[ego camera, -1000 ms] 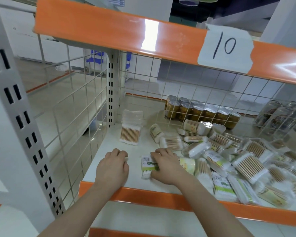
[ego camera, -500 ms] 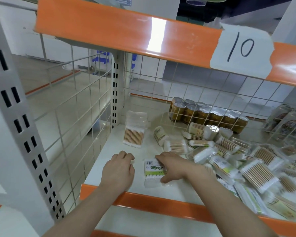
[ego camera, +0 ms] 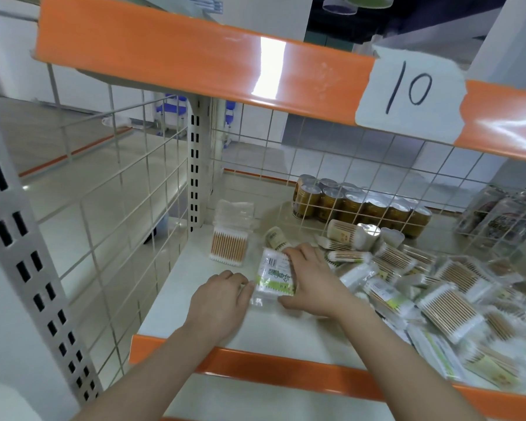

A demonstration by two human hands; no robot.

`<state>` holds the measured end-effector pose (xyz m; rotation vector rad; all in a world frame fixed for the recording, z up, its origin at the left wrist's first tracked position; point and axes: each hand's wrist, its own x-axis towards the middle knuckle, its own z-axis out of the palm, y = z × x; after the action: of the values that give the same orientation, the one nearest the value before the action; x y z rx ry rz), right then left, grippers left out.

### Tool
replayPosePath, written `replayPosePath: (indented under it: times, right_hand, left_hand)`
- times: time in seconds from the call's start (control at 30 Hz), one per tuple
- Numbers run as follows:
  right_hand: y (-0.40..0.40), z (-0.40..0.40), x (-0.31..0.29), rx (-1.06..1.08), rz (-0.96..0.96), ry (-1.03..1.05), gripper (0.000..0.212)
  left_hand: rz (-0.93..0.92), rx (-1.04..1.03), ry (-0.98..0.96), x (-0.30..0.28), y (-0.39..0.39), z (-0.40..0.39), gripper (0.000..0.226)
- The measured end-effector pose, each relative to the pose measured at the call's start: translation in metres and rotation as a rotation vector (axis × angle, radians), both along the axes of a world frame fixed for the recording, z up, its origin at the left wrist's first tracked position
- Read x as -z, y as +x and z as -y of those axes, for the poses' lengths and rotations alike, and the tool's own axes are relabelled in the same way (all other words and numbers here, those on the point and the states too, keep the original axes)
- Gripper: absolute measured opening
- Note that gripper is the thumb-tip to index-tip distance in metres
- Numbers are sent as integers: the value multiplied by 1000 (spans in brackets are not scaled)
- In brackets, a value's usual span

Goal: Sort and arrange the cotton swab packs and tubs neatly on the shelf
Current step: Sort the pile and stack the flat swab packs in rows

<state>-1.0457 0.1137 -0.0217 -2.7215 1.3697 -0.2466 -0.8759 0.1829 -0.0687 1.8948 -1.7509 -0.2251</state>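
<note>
A flat white swab pack with a green label [ego camera: 274,274] is tilted up off the white shelf [ego camera: 286,332]. My right hand [ego camera: 312,281] grips its right side, fingers over the top edge and thumb under the lower corner. My left hand [ego camera: 222,299] lies beside it with curled fingertips touching the pack's lower left corner. A small stack of packs with wooden-stick swabs [ego camera: 229,242] stands in the back left corner. A loose heap of swab packs [ego camera: 438,293] and tubs [ego camera: 351,233] covers the right half of the shelf.
A wire grid [ego camera: 116,208] closes the left side and the back. Behind the back grid stand several gold cans [ego camera: 359,205] and clear bottles [ego camera: 498,214]. An orange rail [ego camera: 286,372] edges the shelf front. The upper shelf rail carries a label "10" [ego camera: 410,89].
My right hand has lifted the green-labelled pack off the shelf and carried it toward the back. My left hand has shifted right until it touches the pack.
</note>
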Motion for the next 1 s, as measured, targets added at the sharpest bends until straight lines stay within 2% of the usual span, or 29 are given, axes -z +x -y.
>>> replayPosePath:
  times: [0.17,0.27,0.37,0.47,0.67,0.83,0.9,1.0]
  right_hand:
    - [-2,-7,1,31,129,-38,85]
    - [-5,-9,3,40,159,-2,87]
    - [-6,-12,3,57,170,46,89]
    - [-6,-15,4,85,188,83,88]
    - [-7,-24,8,140,277,204,74]
    - [-4,-27,7,169,367,165,26]
    - [-4,-29,5,162,403,163,27]
    - [-3,-31,3,153,459,175,39]
  left_hand:
    - [-61,3,16,-2,-11,3,41]
    - [-240,11,18,-2,-12,6,27]
    - [-437,36,27,-2,-13,5,22]
    - [-497,15,-1,-2,-14,6,18]
    - [-593,-39,-61,-7,-9,14,12]
    - [-657,-50,-125,-14,-8,17,9]
    - [-637,-29,-149,-16,-7,18,9]
    - [-667,-5,-161,-19,-8,17,5]
